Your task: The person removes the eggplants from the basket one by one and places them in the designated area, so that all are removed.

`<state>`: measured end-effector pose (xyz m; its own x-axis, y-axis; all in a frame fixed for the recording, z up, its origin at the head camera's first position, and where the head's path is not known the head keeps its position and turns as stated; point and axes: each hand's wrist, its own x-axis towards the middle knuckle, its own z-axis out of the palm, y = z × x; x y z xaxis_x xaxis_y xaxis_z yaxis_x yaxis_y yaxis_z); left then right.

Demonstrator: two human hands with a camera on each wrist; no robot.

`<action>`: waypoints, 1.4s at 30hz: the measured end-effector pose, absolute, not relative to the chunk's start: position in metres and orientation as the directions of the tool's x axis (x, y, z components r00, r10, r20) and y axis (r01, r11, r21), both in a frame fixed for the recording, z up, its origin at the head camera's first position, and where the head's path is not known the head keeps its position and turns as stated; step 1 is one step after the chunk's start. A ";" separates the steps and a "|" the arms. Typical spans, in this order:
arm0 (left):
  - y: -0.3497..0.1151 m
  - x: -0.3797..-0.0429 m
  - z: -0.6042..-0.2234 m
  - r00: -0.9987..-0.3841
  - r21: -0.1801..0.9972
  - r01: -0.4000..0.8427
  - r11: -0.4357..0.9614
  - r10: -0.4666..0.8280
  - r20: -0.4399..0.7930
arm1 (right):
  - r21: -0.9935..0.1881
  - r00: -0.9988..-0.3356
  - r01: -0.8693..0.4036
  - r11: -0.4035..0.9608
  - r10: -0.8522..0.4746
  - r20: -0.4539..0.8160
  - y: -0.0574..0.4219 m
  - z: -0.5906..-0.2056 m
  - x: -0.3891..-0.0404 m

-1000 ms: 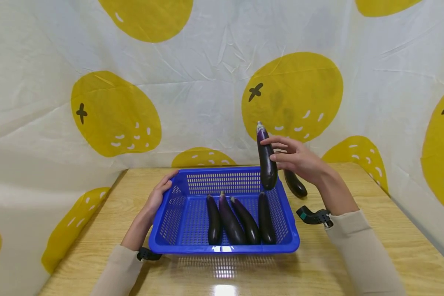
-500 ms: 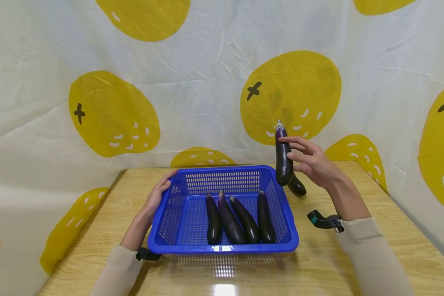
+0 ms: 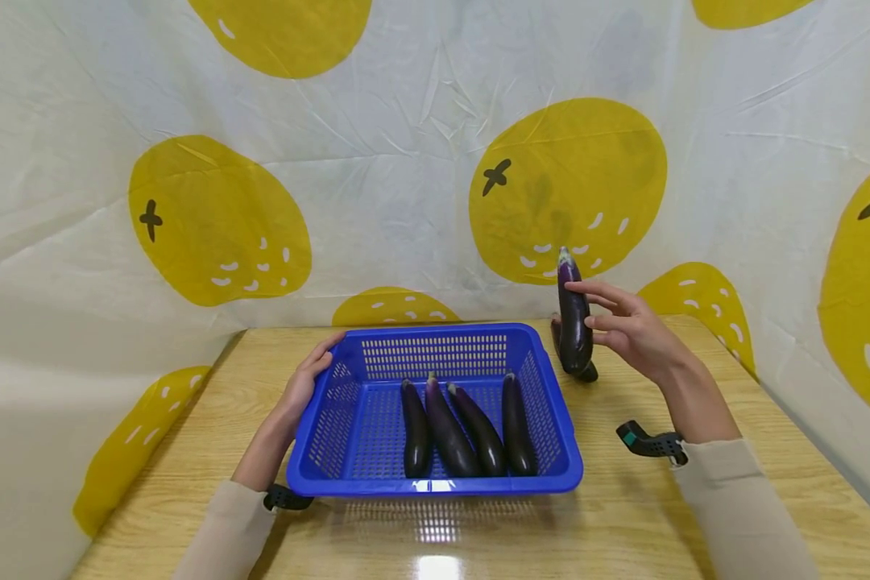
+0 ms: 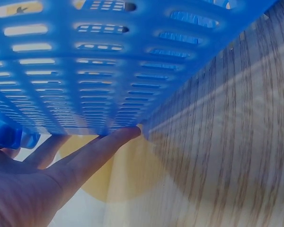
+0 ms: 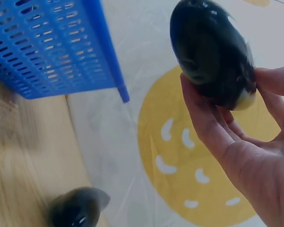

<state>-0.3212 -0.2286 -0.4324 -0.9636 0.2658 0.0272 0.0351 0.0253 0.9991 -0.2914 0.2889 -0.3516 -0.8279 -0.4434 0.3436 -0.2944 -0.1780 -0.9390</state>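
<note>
In the head view my right hand (image 3: pixel 636 329) pinches a dark purple eggplant (image 3: pixel 573 318) between thumb and fingers, holding it upright, stem end up, beyond the right side of a blue plastic basket (image 3: pixel 435 486). The right wrist view shows the rounded end of this eggplant (image 5: pixel 210 52) close up. Behind it, mostly hidden, lies another eggplant (image 3: pixel 590 374) on the table. My left hand (image 3: pixel 308 382) rests along the basket's left side. Straight fingers (image 4: pixel 102 150) touch its outer wall in the left wrist view. Several eggplants (image 3: pixel 449 431) lie side by side in the basket.
The wooden table (image 3: pixel 188 475) carries the basket near its middle. A white cloth (image 3: pixel 391 209) with yellow fruit prints hangs behind the table and along its sides.
My right hand has carried the eggplant from above the basket's right rim to the right and slightly down, in front of the eggplant on the table. The left hand and basket stay in place.
</note>
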 end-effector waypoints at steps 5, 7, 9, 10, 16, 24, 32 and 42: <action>-0.228 -0.321 -0.433 -0.963 0.999 0.025 0.022 0.268 0.018 | -0.938 -0.853 -0.277 -0.208 -0.396 0.340 0.297 -0.359 -0.295; -0.228 -0.321 -0.433 -0.961 0.999 0.033 0.021 0.275 0.026 | -0.936 -0.860 -0.265 -0.230 -0.383 0.338 0.301 -0.362 -0.296; -0.229 -0.321 -0.433 -0.960 0.999 0.042 0.023 0.278 0.034 | -0.935 -0.865 -0.258 -0.243 -0.372 0.336 0.304 -0.365 -0.297; -0.229 -0.321 -0.432 -0.961 0.999 0.046 0.028 0.274 0.036 | -0.936 -0.870 -0.250 -0.250 -0.367 0.330 0.306 -0.367 -0.298; -0.232 -0.317 -0.432 -0.966 0.999 0.032 0.044 0.260 0.020 | -0.948 -0.899 -0.201 -0.246 -0.339 0.278 0.312 -0.380 -0.303; -0.230 -0.319 -0.430 -0.958 0.998 0.047 0.035 0.285 0.035 | -0.943 -0.879 -0.229 -0.242 -0.364 0.307 0.330 -0.387 -0.307; -0.231 -0.319 -0.430 -0.957 0.999 0.044 0.022 0.287 0.036 | -0.952 -0.901 -0.242 -0.186 -0.320 0.291 0.342 -0.389 -0.309; -0.231 -0.319 -0.430 -0.958 0.998 0.042 0.041 0.284 0.029 | -0.983 -0.977 -0.182 0.024 -0.114 0.179 0.351 -0.400 -0.310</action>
<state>-0.3188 -0.2305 -0.4296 -0.9584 0.2840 0.0287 0.0421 0.0412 0.9983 -0.3100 0.3507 -0.3998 -0.9773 -0.1142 0.1787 -0.1825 0.0236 -0.9829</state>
